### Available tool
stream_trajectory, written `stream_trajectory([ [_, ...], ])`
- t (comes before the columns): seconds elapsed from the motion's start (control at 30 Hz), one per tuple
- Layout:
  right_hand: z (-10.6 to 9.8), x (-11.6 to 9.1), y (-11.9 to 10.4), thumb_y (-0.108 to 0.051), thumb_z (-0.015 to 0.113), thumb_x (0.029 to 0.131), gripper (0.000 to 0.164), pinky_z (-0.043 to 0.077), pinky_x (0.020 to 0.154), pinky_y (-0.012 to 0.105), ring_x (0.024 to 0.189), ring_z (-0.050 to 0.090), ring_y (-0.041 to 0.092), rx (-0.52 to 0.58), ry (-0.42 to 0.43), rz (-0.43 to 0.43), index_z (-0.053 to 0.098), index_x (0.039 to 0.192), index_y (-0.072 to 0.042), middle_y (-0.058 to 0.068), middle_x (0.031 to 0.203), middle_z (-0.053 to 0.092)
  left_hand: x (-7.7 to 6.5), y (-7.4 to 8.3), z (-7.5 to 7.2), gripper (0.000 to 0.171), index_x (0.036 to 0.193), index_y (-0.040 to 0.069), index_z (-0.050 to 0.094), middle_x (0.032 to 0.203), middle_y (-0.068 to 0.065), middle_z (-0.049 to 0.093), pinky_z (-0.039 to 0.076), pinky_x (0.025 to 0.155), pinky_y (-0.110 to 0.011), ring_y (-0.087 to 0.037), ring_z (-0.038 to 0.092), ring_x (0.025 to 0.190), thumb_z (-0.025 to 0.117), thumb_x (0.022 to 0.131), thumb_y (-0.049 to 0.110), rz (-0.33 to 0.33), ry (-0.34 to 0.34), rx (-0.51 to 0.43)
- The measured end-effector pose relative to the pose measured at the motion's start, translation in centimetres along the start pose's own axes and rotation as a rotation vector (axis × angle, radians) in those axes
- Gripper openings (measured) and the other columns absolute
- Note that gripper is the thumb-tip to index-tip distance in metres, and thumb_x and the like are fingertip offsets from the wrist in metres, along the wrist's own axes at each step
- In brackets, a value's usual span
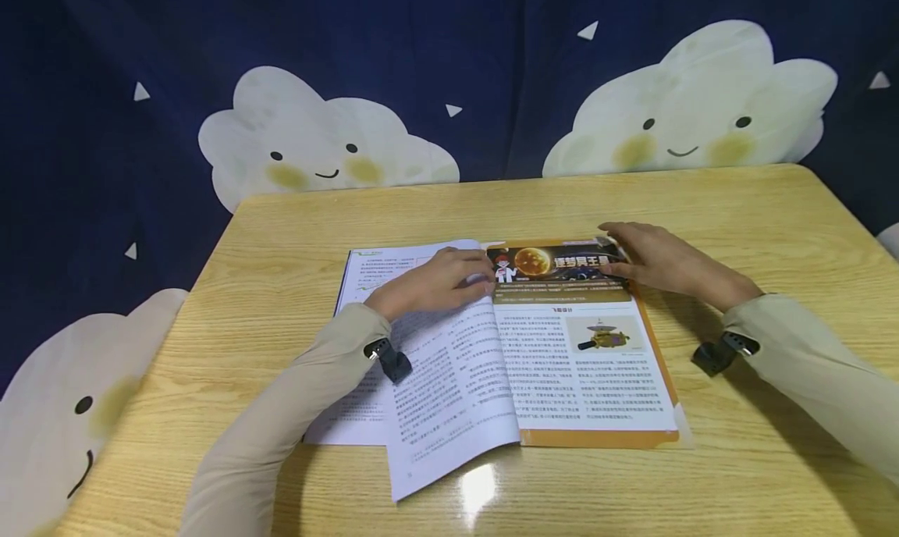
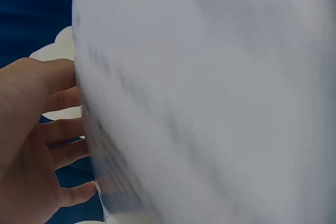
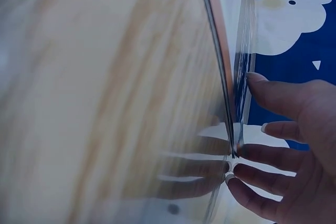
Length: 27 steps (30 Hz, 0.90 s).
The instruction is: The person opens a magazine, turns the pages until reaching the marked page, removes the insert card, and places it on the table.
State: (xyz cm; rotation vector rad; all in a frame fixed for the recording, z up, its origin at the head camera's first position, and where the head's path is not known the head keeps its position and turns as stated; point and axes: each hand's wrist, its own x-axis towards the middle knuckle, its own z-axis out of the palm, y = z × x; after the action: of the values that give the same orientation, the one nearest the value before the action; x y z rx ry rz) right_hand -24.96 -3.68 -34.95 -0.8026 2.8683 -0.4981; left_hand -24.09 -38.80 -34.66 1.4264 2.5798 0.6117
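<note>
An open magazine (image 1: 534,389) lies on the wooden table, its text upside down in the head view. One loose-standing page (image 1: 449,396) curves over the left side, its lower corner sticking out past the magazine's bottom edge. My left hand (image 1: 438,282) rests on the upper part of this page near the spine, fingers extended toward the fold; in the left wrist view its fingertips meet the page edge. My right hand (image 1: 656,260) touches the upper right corner of the right-hand page, thumb over the printed banner and fingers spread along the edge in the right wrist view.
The wooden table (image 1: 730,209) extends around the magazine. Behind it hangs a dark blue cloth (image 1: 506,53) with smiling white clouds and small triangles. Black straps with small devices sit on both wrists, over beige sleeves (image 1: 281,412). Light glares on the table below the magazine.
</note>
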Motion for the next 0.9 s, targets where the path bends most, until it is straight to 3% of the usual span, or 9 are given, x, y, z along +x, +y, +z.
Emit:
stream_trajectory([
  [0.4,0.14,-0.03,-0.17,-0.022,0.074,0.088,0.066,0.048,0.081,0.051,0.095,0.058,0.031,-0.006,0.049,-0.026,0.043,0.138,0.006,0.019,0.104,0.061,-0.46,0.03,-0.11,0.024,0.115,0.010,0.067,0.131,-0.008,0.056,0.031,0.107,-0.047,-0.022,0.050,0.124,0.056,0.099,0.024,-0.056,-0.066,-0.013],
  [0.63,0.17,0.03,-0.27,-0.018,0.077,0.084,0.066,0.048,0.082,0.052,0.096,0.058,0.033,-0.023,0.089,-0.040,0.045,0.137,0.006,0.022,0.108,0.060,-0.64,0.04,-0.20,0.030,0.119,0.009,0.065,0.136,-0.008,0.053,0.027,0.110,-0.048,-0.025,0.046,0.129,0.064,0.095,0.027,-0.093,-0.093,-0.018],
  [0.9,0.24,0.14,-0.30,-0.012,0.079,0.081,0.066,0.047,0.068,0.044,0.077,0.055,0.024,-0.014,0.117,-0.051,0.047,0.137,0.003,0.020,0.107,0.061,-0.64,-0.18,-0.08,0.031,0.120,0.009,0.065,0.136,-0.008,0.052,0.028,0.110,-0.048,-0.024,0.045,0.130,0.065,0.094,0.027,-0.093,-0.088,-0.025],
])
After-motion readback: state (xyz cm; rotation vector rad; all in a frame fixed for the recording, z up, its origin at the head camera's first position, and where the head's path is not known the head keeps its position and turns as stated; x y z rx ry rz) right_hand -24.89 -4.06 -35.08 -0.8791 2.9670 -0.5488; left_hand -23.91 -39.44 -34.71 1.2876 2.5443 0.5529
